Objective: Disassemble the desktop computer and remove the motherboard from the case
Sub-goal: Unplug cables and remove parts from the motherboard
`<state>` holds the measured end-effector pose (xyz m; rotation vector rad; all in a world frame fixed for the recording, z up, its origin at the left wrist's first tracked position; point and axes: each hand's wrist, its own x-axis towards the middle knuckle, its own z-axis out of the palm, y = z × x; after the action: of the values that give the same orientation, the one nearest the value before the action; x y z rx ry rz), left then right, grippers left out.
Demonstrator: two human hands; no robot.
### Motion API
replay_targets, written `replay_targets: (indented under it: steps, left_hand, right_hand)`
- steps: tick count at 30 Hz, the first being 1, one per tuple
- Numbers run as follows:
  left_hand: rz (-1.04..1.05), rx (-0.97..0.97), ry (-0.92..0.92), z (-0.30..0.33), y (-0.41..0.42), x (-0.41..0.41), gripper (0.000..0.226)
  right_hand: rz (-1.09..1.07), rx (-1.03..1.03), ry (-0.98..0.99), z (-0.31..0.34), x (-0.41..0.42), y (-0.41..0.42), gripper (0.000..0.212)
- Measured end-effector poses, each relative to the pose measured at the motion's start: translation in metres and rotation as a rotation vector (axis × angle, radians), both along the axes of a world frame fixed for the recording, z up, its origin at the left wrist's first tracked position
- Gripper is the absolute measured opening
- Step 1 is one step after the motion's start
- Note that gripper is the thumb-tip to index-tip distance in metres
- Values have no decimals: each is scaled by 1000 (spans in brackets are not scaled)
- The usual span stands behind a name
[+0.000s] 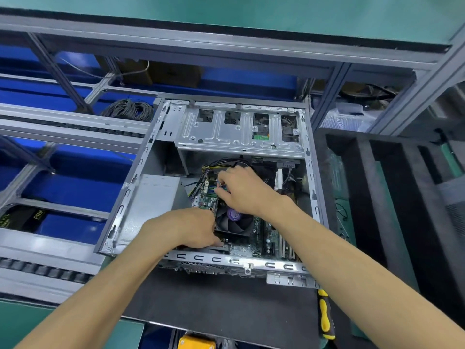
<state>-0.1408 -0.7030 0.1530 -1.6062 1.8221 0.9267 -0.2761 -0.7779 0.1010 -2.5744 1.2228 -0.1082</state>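
An open grey desktop case (310, 172) lies on its side on a black mat. Inside it sits the green motherboard (259, 241) with a black CPU fan (235, 221) at its middle. My left hand (191, 227) rests at the fan's near left corner, fingers curled down against the board's edge. Over the memory slots just beyond the fan, my right hand (241, 190) pinches something small and blue-green; what it grips is hidden by the fingers. A bundle of yellow and black cables (219, 165) runs in from the back.
A silver power supply (153, 197) fills the case's left side and a metal drive cage (239, 132) spans its far end. A yellow-and-black screwdriver (325, 316) lies on the mat's right edge. Black foam trays (392, 197) stand to the right, blue bins and aluminium rails to the left.
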Motion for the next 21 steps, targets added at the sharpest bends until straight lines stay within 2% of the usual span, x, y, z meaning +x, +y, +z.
replay_targets:
  steps: [5, 11, 16, 21]
  left_hand:
    - [-1, -14, -12, -3, -3, 0, 32]
    - [-71, 22, -53, 2, -2, -4, 29]
    - [6, -50, 41, -2, 1, 3, 19]
    - [29, -70, 83, -6, 1, 5, 22]
  right_hand:
    - [-28, -4, 4, -6, 1, 1, 23]
    - [-56, -194, 53, -19, 12, 20, 26]
    - [-95, -220, 54, -27, 16, 24, 31]
    - [-87, -227, 46, -31, 18, 23, 31]
